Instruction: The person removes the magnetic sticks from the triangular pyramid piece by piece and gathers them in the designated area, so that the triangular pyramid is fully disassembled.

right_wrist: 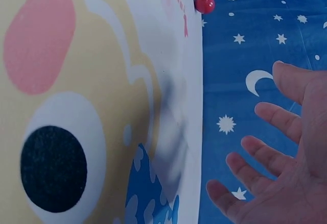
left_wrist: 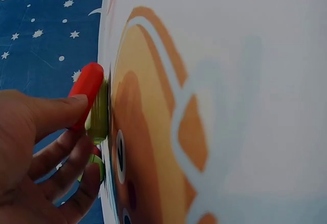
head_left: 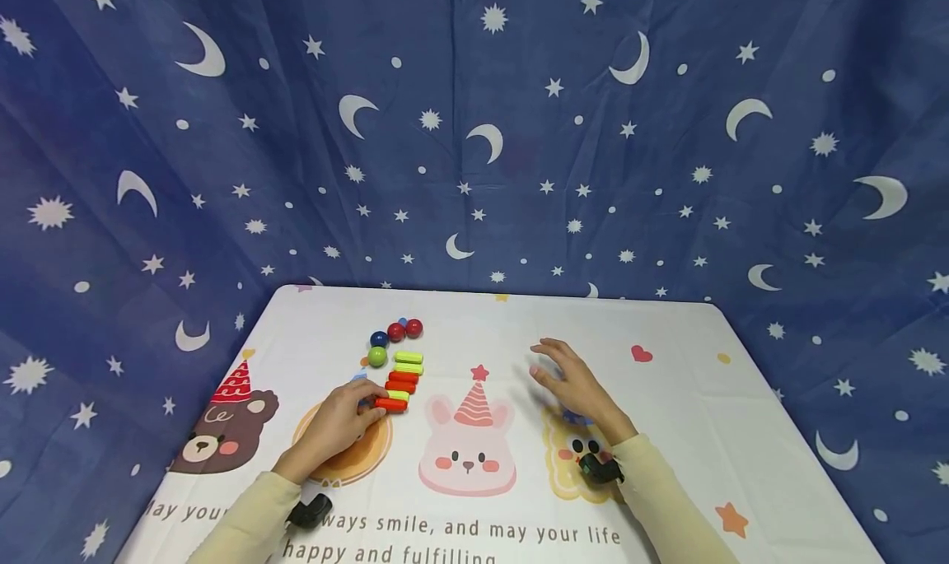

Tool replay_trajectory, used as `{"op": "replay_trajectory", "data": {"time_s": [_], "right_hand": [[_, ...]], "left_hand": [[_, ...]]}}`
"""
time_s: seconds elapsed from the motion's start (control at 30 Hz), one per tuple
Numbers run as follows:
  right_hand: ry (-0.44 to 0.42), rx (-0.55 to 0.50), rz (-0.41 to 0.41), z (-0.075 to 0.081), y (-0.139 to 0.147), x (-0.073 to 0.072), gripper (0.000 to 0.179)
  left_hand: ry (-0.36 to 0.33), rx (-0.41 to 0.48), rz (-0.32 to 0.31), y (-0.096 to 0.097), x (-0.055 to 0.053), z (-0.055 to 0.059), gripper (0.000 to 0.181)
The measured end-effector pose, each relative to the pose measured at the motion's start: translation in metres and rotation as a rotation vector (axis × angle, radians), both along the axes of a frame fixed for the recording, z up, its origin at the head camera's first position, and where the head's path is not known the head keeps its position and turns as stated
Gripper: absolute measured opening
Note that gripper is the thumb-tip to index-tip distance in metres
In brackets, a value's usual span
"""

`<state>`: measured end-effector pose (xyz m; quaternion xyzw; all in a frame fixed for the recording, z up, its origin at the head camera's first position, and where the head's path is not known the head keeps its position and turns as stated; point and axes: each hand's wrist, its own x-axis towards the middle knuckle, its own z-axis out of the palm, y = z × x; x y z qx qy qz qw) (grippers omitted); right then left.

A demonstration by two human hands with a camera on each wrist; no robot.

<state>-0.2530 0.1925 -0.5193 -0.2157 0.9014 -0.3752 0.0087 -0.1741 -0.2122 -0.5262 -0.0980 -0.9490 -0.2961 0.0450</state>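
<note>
My left hand (head_left: 343,420) pinches a red cylindrical block (head_left: 391,405) between thumb and fingers, at the near end of a short column of blocks. In the left wrist view this red block (left_wrist: 91,87) is tilted beside a yellow-green block (left_wrist: 98,117). Further along the column lie more red blocks (head_left: 400,388) and yellow-green blocks (head_left: 409,357), side by side. Over the right part of the table my right hand (head_left: 574,384) is held with fingers spread and nothing in it; the right wrist view shows its palm (right_wrist: 286,168) bare.
Beyond the blocks sit a green ball (head_left: 377,356), a dark blue ball (head_left: 379,339) and two red balls (head_left: 414,328), with a small blue piece behind them. A white printed cloth (head_left: 474,333) covers the table. A blue star-patterned curtain (head_left: 511,226) hangs behind its far edge.
</note>
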Motion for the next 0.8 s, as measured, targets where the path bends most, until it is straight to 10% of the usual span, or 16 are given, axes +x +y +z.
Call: {"op": "replay_trajectory", "data": {"time_s": [0.8], "right_hand": [[0.015,-0.002,-0.004,-0.0028,-0.0005,0.0025,0.052]], "left_hand": [[0.012,0.015,0.031,0.0004,-0.0007,-0.0009,0.017]]}}
